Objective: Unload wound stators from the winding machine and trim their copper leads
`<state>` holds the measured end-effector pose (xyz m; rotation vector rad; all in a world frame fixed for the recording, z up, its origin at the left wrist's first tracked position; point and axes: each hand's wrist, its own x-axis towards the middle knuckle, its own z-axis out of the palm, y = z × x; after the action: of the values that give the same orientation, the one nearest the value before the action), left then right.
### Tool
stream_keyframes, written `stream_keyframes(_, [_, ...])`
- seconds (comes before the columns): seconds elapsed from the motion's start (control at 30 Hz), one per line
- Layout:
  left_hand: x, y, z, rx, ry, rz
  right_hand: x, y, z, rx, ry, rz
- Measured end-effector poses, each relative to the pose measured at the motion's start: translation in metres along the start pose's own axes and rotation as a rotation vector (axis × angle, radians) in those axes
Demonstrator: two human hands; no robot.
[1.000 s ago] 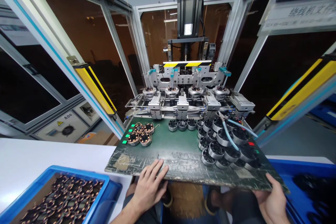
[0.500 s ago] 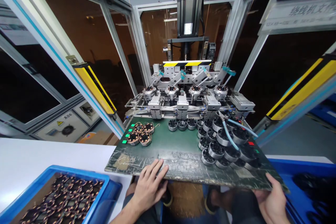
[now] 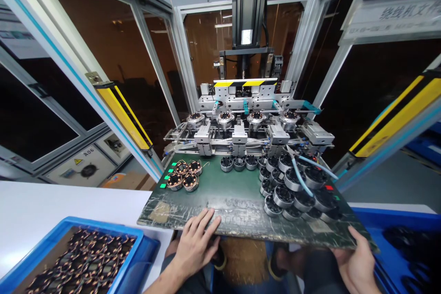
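Observation:
My left hand [image 3: 196, 243] rests on the front edge of a worn green board [image 3: 223, 193], its fingers stretched out over the top. At the board's right front corner is my right hand [image 3: 356, 262], thumb on top and fingers underneath, gripping the edge. Several copper-wound stators [image 3: 190, 182] stand at the board's left. Bare, unwound stators [image 3: 283, 196] are stacked on the right, and a pair of pliers with light blue handles [image 3: 303, 177] lies across them. Behind the board, a winding machine [image 3: 241, 133] carries stators on its holders, such as one stator [image 3: 225, 117] near the middle.
At lower left, a blue bin [image 3: 138, 243] holds rows of wound stators on a white table [image 3: 31, 197]. Another blue bin [image 3: 365, 220] with dark parts sits at right. Yellow light-curtain bars [image 3: 124, 117] flank the machine opening, and a tall motor [image 3: 248, 14] rises above.
The machine's teal-tipped wire arms have swung from a slanting pose over the stators to a raised, straighter one. Thin wires overhead have shifted slightly. Both my hands stay where they were.

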<state>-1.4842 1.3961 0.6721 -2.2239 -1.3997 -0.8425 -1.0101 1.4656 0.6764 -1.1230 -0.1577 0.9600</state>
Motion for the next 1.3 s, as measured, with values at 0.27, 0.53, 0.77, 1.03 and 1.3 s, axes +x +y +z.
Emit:
stream_keyframes(0.27, [0.0031,0.0012,-0.003,0.003,0.003,0.005,-0.0008,-0.0026,0.0022,0.0,0.025,0.011])
stream_keyframes(0.53, [0.0007,0.0008,0.0002,-0.01,0.008,0.007,0.0018,0.0001,-0.0004,0.007,0.069,0.013])
stream_keyframes(0.77, [0.0007,0.0008,-0.0002,-0.013,0.017,0.004,-0.0003,-0.0006,0.0009,0.005,0.035,0.022])
stream_keyframes(1.03, [0.0017,0.0007,-0.0005,-0.017,0.021,0.006,-0.0006,-0.0002,0.0015,0.01,0.034,0.006])
stream_keyframes(1.3, [-0.0004,0.0006,0.0002,-0.012,0.009,0.005,0.0074,0.0026,-0.0048,0.002,0.007,0.011])
